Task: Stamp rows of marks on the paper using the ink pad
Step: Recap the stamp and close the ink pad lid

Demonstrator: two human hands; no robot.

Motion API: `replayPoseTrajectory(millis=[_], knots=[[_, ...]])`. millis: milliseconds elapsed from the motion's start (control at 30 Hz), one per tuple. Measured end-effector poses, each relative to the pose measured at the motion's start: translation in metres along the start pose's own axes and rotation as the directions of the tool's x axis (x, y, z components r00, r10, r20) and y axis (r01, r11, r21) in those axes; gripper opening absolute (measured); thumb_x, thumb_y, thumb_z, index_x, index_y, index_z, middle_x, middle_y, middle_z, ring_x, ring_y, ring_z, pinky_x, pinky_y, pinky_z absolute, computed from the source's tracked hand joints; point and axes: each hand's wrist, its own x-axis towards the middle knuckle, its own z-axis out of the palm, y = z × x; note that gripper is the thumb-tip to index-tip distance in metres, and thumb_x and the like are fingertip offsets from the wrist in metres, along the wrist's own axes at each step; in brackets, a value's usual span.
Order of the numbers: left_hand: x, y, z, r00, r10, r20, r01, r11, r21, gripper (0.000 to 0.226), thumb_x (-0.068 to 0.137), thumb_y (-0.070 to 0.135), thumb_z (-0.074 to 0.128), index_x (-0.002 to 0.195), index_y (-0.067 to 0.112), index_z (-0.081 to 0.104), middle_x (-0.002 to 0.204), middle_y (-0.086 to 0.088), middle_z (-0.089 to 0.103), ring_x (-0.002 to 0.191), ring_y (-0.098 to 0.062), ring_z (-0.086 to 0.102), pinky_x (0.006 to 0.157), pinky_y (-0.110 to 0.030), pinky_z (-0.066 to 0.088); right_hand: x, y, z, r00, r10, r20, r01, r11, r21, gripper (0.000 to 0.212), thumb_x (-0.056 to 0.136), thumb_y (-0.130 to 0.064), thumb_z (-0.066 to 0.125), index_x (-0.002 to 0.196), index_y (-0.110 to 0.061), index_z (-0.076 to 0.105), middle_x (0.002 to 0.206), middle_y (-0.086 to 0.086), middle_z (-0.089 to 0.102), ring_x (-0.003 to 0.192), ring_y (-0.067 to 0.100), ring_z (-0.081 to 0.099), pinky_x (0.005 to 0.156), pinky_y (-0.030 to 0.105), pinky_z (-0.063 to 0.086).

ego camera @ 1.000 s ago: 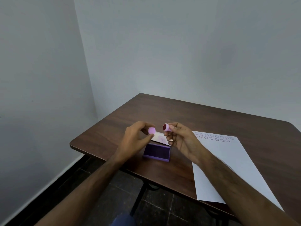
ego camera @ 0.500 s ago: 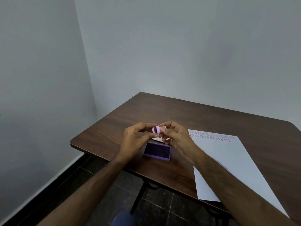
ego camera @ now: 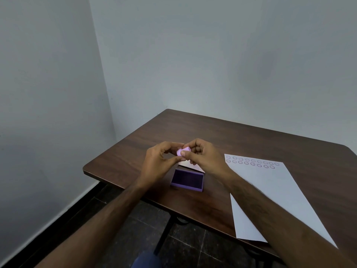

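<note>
- Two rows of small purple ring marks point(ego camera: 253, 163) sit along the far edge of the paper point(ego camera: 270, 190); no words can be read anywhere.
- A second ago the two pink pieces were apart. Now they are pushed together into one pink stamp point(ego camera: 183, 151).
- The left hand point(ego camera: 157, 164) and right hand point(ego camera: 205, 158) both pinch the stamp with their fingertips, up above the open purple ink pad point(ego camera: 187, 179).
- The ink pad is near the table's point(ego camera: 241, 136) left front corner; the paper hangs over the near edge.
</note>
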Motion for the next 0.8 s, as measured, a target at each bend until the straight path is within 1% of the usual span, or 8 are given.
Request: replayPoseTrajectory(millis=[167,300,433,533,600,667,733,800], knots=[[0.012,-0.026,-0.006,0.948,-0.293,0.124,0.295,0.955,-0.002,0.02,0.085,0.038,0.077,0.098,0.022,0.076,0.093,0.011,0.076,0.088,-0.003,0.069,0.084,-0.026,0.055,0.02,-0.004,-0.019,0.987,0.159,-0.013,-0.158,0.987,0.036,0.031,0.095,-0.031,0.067,0.117,-0.011,0.06,0.09,0.009,0.076,0.069,0.011,0.067,0.065,0.025,0.054],[0.014,-0.056,-0.007,0.87,-0.479,0.118,0.425,0.848,0.316,0.035,0.091,0.06,0.056,0.084,0.027,0.065,0.089,0.015,0.073,0.092,-0.007,0.066,0.091,-0.038,0.04,0.023,0.016,-0.037,0.978,0.189,-0.091,-0.204,0.959,-0.198,0.015,0.096,-0.026,0.064,0.104,-0.014,0.065,0.087,0.004,0.075,0.073,0.013,0.069,0.066,0.022,0.053],[0.016,-0.069,-0.005,0.867,-0.474,0.152,0.387,0.834,0.393,0.034,0.092,0.062,0.053,0.083,0.031,0.064,0.08,0.02,0.064,0.093,-0.008,0.06,0.083,-0.038,0.025,0.021,0.032,-0.046,0.967,0.23,-0.108,-0.254,0.897,-0.362,0.005,0.094,-0.025,0.066,0.09,-0.023,0.064,0.088,-0.001,0.072,0.08,0.015,0.068,0.073,0.029,0.056],[0.014,-0.069,-0.005,0.868,-0.465,0.171,0.352,0.821,0.449,0.031,0.092,0.059,0.055,0.106,0.033,0.066,0.112,0.012,0.063,0.113,-0.014,0.055,0.092,-0.042,0.03,0.02,0.036,-0.049,0.963,0.243,-0.117,-0.269,0.85,-0.452,0.004,0.093,-0.025,0.066,0.091,-0.022,0.065,0.089,-0.004,0.07,0.081,0.014,0.066,0.069,0.026,0.052],[0.013,-0.063,-0.005,0.923,-0.347,0.164,0.224,0.834,0.505,0.033,0.092,0.049,0.059,0.122,0.034,0.06,0.128,0.008,0.056,0.125,-0.015,0.048,0.097,-0.04,0.026,0.019,0.038,-0.051,0.961,0.252,-0.118,-0.276,0.825,-0.492,0.002,0.094,-0.022,0.065,0.094,-0.02,0.065,0.09,-0.001,0.07,0.082,0.015,0.067,0.073,0.028,0.055],[0.017,-0.048,-0.003,0.973,-0.11,0.204,-0.004,0.873,0.488,0.032,0.093,0.034,0.06,0.124,0.028,0.06,0.127,0.004,0.059,0.124,-0.018,0.05,0.093,-0.037,0.029,0.019,0.037,-0.052,0.954,0.279,-0.109,-0.295,0.814,-0.501,0.005,0.095,-0.017,0.062,0.1,-0.017,0.064,0.088,0.002,0.071,0.078,0.017,0.069,0.074,0.03,0.059],[0.023,-0.031,0.005,0.945,-0.01,0.326,-0.134,0.899,0.417,0.03,0.093,0.018,0.055,0.122,0.017,0.063,0.122,-0.004,0.066,0.116,-0.025,0.058,0.092,-0.039,0.04,0.018,0.037,-0.052,0.945,0.315,-0.094,-0.32,0.816,-0.482,0.011,0.095,-0.012,0.06,0.105,-0.013,0.064,0.085,0.005,0.073,0.078,0.02,0.074,0.078,0.035,0.063],[0.03,-0.017,0.016,0.888,-0.114,0.445,-0.095,0.903,0.42,0.035,0.093,0.012,0.049,0.127,0.01,0.06,0.125,-0.01,0.066,0.115,-0.029,0.06,0.096,-0.041,0.046,0.017,0.035,-0.049,0.935,0.346,-0.074,-0.342,0.826,-0.448,0.015,0.095,-0.009,0.06,0.109,-0.01,0.063,0.086,0.007,0.074,0.081,0.023,0.076,0.08,0.039,0.064]])
